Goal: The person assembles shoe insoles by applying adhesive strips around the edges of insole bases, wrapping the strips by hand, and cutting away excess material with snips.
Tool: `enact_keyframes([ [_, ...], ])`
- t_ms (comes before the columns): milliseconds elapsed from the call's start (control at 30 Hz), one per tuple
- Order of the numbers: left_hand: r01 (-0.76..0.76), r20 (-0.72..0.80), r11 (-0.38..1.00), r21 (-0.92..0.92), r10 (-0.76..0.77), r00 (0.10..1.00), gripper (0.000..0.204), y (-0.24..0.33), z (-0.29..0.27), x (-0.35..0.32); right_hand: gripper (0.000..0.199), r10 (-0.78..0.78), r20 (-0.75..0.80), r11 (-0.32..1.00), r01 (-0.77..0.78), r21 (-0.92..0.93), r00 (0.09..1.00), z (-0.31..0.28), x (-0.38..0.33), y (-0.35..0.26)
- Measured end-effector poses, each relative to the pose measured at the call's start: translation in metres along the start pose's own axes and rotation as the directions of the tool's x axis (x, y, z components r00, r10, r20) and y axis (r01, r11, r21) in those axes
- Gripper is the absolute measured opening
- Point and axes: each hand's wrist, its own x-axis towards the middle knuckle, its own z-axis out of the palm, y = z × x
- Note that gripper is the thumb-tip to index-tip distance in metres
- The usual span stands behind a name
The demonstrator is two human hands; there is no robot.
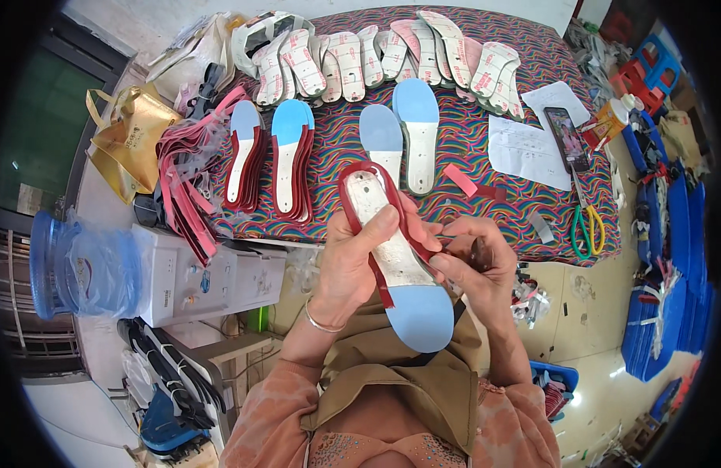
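An insole [401, 253] with a white middle and a light blue toe part is held over my lap, its toe end toward me. My left hand [346, 261] grips it, thumb pressed on the white face. A dark red strip [384, 285] wraps the heel and runs along both sides. At the insole's right edge, my right hand [479, 269] pinches this strip between thumb and fingers. Just beyond lie two loose insoles, one grey-blue and white [381, 132], the other blue and white [419, 148]. Two stacks of red-edged insoles [292, 160] lie to the left.
Many white printed insoles [345, 66] line the back of the patterned table [329, 222]. Pink and red strips [181, 168] hang at its left. Papers [524, 148], a phone [567, 136] and scissors [585, 222] lie right. A water dispenser [220, 292] stands left.
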Motion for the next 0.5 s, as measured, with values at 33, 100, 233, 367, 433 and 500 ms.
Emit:
enact_keyframes([
  [33,-0.023,0.01,0.999,-0.031,0.024,1.0,0.018,0.0,0.0,0.0,0.028,-0.044,0.01,0.989,0.045,-0.14,0.999,-0.007,0.0,-0.002],
  [100,-0.023,-0.002,1.0,-0.016,0.023,1.0,0.019,0.008,0.006,-0.002,0.026,-0.035,0.053,0.981,0.045,-0.187,0.998,-0.014,0.0,-0.011],
  [233,-0.006,-0.024,0.999,-0.036,0.005,1.0,0.023,0.011,0.016,-0.003,0.012,0.076,0.096,0.994,-0.068,-0.089,0.992,-0.013,0.002,-0.019],
  [367,0.06,-0.021,0.991,-0.121,-0.063,0.998,0.024,0.013,0.018,-0.001,0.006,0.211,0.165,0.977,-0.209,-0.03,0.963,-0.014,0.0,-0.012],
  [433,0.058,-0.024,0.994,-0.091,-0.061,0.998,0.024,0.011,0.017,-0.001,0.007,0.161,0.163,0.986,-0.15,-0.077,0.973,-0.013,-0.001,-0.011],
  [500,0.057,-0.028,0.997,-0.06,-0.059,0.998,0.025,0.009,0.014,-0.001,0.008,0.11,0.165,0.988,-0.09,-0.124,0.98,-0.011,-0.002,-0.011],
])
